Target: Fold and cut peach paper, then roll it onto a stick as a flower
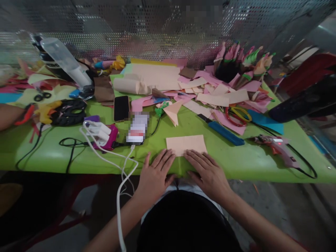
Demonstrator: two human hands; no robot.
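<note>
**Peach paper lying flat beneath both hands**

On my feed, one smooth peach paper rectangle [187, 142], crisp-edged and matte, lies flat on the glossy green worktop [154, 168], near its front edge. The left hand [156, 175] and right hand [207, 173] press down at its near corners, one on each side. Their fingers are stretched out straight and grip nothing; the fingertips overlap the near edge, and most of the sheet shows beyond them.

Just past it I see one pointed, folded peach piece [172, 112] with crinkled green trim [160, 109]. To the right lie one blue-handled tool [227, 133] and one hard-shelled glue gun [282, 148] with a red trigger. To the left I count two flat, slab-shaped phones, one dark [121, 108] and one lit [137, 128], with a magenta block [112, 135] beside the lit one.

Farther back, loose paper strips [223, 98], too tangled to count, lie near one cream roll [125, 85]. One perforated metal panel [157, 35] stands behind everything.
</note>
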